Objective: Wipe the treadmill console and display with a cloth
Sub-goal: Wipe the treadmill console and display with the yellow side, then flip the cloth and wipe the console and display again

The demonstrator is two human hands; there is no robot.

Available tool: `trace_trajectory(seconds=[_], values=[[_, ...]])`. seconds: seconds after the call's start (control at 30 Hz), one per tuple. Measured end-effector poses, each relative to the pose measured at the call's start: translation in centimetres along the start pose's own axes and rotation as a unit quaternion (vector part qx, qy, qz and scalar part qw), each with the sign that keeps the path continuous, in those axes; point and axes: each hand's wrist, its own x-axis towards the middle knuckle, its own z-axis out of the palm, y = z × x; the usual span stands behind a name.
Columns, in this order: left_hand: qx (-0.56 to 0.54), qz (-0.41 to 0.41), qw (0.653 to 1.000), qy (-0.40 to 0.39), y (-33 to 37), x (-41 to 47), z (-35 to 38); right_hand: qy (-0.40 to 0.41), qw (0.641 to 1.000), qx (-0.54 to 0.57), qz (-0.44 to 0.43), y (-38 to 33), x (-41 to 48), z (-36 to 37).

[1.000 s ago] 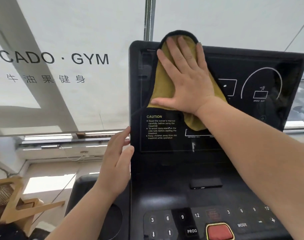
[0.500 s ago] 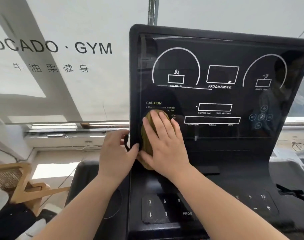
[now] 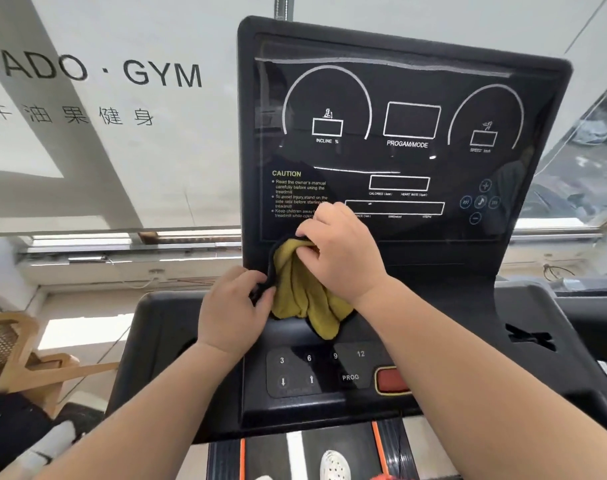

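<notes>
Both my left hand (image 3: 233, 308) and right hand (image 3: 342, 251) pinch the soft, bunched mustard cloth (image 3: 302, 296) against the glossy black console (image 3: 433, 271).

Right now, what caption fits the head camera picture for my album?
Both hands, left hand and right hand, bunch a yellow cloth at the foot of the treadmill display.

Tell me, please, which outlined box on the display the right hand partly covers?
The long bottom box: the right hand hides its left end; the other boxes show whole.
</notes>
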Motion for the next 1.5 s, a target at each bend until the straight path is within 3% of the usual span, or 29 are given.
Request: trace_trajectory(seconds=[0.27,0.33,0.43,0.53,0.63,0.7,0.83,0.9,0.97,1.03,1.07,1.13,1.23,1.33,1.5], values=[[-0.047,-0.018,0.998,0.039,2.3,3.7,-4.6,-0.090,0.992,-0.034,0.081,2.7,-0.1,-5.0],[-0.045,0.003,0.999,0.021,3.6,5.9,-6.1,-0.103,0.984,-0.003,0.143,3.1,1.7,-6.5],[-0.041,0.051,0.997,0.042,6.0,9.0,-8.9,-0.033,0.981,0.034,0.189,3.3,5.1,-9.6],[-0.054,0.077,0.989,0.116,8.6,10.8,-12.2,0.096,0.980,0.059,0.164,2.4,7.7,-13.1],[-0.081,0.084,0.984,0.131,9.8,9.8,-14.8,0.097,0.983,0.092,0.124,0.9,7.3,-14.9],[-0.079,0.101,0.989,0.077,9.0,7.4,-15.0,0.012,0.987,0.127,0.100,0.3,4.5,-14.4],[0.010,0.115,0.983,-0.140,4.0,0.6,-11.5,-0.259,0.954,0.134,0.076,0.4,-4.3,-10.2],[0.047,0.114,0.951,-0.284,1.6,-2.8,-9.4,-0.373,0.913,0.130,0.099,0.2,-8.7,-7.7],[0.066,0.098,0.893,-0.435,0.3,-5.3,-7.7,-0.461,0.872,0.132,0.099,-0.4,-12.1,-5.7],[0.060,0.071,0.860,-0.501,-0.1,-6.2,-6.6,-0.516,0.841,0.134,0.093,-1.0,-13.6,-4.6],[0.045,0.057,0.874,-0.480,-0.2,-6.1,-6.2,-0.530,0.831,0.136,0.103,-1.2,-13.6,-4.6],[0.055,0.037,0.931,-0.358,-0.7,-5.4,-5.0,-0.526,0.826,0.139,0.146,-1.2,-13.2,-4.6],[0.100,-0.010,0.974,-0.203,-1.0,-3.9,-3.5,-0.435,0.879,0.060,0.185,-1.5,-12.4,-3.8],[0.113,-0.031,0.966,-0.230,-0.6,-3.3,-2.1,-0.300,0.919,-0.007,0.256,-2.0,-11.4,-2.3],[0.136,0.012,0.946,-0.296,1.0,-3.4,-0.7,-0.321,0.900,-0.033,0.294,-2.2,-10.1,0.0]])
